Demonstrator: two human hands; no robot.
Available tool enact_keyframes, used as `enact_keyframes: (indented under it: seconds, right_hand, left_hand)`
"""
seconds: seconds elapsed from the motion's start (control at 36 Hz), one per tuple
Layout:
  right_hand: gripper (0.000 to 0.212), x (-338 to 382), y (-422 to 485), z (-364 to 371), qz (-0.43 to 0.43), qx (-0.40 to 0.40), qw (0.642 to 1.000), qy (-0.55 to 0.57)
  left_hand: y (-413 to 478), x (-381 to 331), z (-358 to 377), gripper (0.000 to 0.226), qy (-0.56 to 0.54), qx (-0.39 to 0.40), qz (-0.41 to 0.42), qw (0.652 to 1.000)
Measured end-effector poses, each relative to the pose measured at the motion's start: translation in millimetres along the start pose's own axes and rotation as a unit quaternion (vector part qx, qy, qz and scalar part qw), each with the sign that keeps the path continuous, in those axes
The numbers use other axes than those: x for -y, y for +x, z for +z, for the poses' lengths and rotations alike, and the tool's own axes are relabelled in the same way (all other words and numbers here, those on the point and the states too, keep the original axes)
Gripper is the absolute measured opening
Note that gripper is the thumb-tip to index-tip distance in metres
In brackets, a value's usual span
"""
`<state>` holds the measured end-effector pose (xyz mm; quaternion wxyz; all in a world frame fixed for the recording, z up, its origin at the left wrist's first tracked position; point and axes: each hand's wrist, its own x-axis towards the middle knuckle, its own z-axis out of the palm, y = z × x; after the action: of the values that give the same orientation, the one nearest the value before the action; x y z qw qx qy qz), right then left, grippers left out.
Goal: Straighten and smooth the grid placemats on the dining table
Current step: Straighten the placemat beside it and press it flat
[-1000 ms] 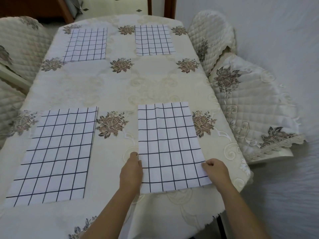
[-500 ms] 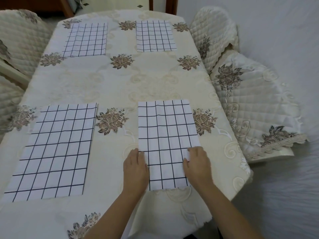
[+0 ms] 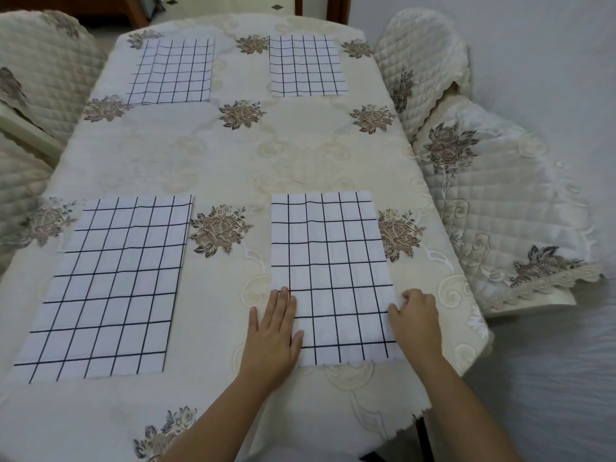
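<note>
On near right part of table (image 3: 233,161): grid placemat (image 3: 330,261) lies flat on cream flowered cloth. Left hand (image 3: 271,335) flat, fingers together, thumb out, on mat's left edge. Right hand (image 3: 415,320) on right edge, fingers curled; actual pinch cannot tell. Three other mats: near left (image 3: 110,285), far left (image 3: 173,71), far right (image 3: 306,66).

All four placemats are white with a thin dark navy grid, like the one at 5 o'clock (image 3: 330,275). The tablecloth (image 3: 233,161) is cream with faint swirls and brown-grey roses. Chair covers at 3 o'clock (image 3: 500,201) are quilted ivory with the same flowers.
</note>
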<state>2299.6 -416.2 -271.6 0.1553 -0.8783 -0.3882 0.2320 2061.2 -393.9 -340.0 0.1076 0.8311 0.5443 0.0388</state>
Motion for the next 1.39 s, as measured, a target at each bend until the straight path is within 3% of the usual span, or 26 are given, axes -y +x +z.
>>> enact_keyframes:
  seconds: [0.19,0.25,0.33,0.39,0.47,0.5,0.58,0.67,0.78,0.86,0.94,1.25,1.39]
  right_hand:
    - [0.042,-8,12,-8,0.096,0.123,0.987,0.035]
    - [0.026,-11,13,-7,0.101,0.122,0.987,0.013]
    - [0.046,-11,12,-7,0.086,0.122,0.989,-0.005]
    - [0.048,-9,9,-8,0.087,0.131,0.987,-0.015]
    - [0.029,-5,3,-8,0.083,0.106,0.990,-0.032]
    - [0.016,-2,-2,-8,0.069,0.079,0.993,-0.055]
    - [0.025,8,-13,4,-0.050,-0.043,0.991,-0.114]
    - [0.028,23,-22,31,-0.159,-0.072,0.982,-0.075]
    - [0.054,45,-40,69,-0.264,-0.006,0.957,-0.116]
    - [0.056,46,-49,88,-0.363,0.021,0.919,-0.156]
    - [0.054,38,-45,96,-0.402,0.025,0.899,-0.172]
    - [0.054,-16,17,48,-0.273,-0.039,0.944,-0.183]
    - [0.053,-25,25,40,-0.257,-0.069,0.947,-0.180]
  left_hand:
    - [0,2,1,0.062,-0.008,0.013,0.002,1.000]
    - [-2,2,2,0.064,-0.010,0.012,0.005,1.000]
    - [-2,2,0,0.065,-0.014,0.013,0.007,1.000]
    - [-2,2,2,0.065,-0.012,0.011,0.007,1.000]
    - [-3,3,4,0.073,-0.009,0.010,0.006,1.000]
    - [-3,3,4,0.073,-0.007,0.009,0.008,1.000]
    - [-3,3,5,0.067,0.004,0.004,0.010,1.000]
    - [-2,2,5,0.062,0.005,-0.007,0.002,1.000]
    - [0,-1,1,0.056,0.003,-0.020,-0.007,1.000]
    - [-1,0,1,0.053,-0.002,-0.022,-0.015,1.000]
    - [-2,0,0,0.057,-0.002,-0.020,-0.020,1.000]
    - [-1,-3,-7,0.055,0.004,-0.007,-0.031,0.999]
    - [1,-4,-12,0.053,0.017,-0.028,-0.020,0.999]
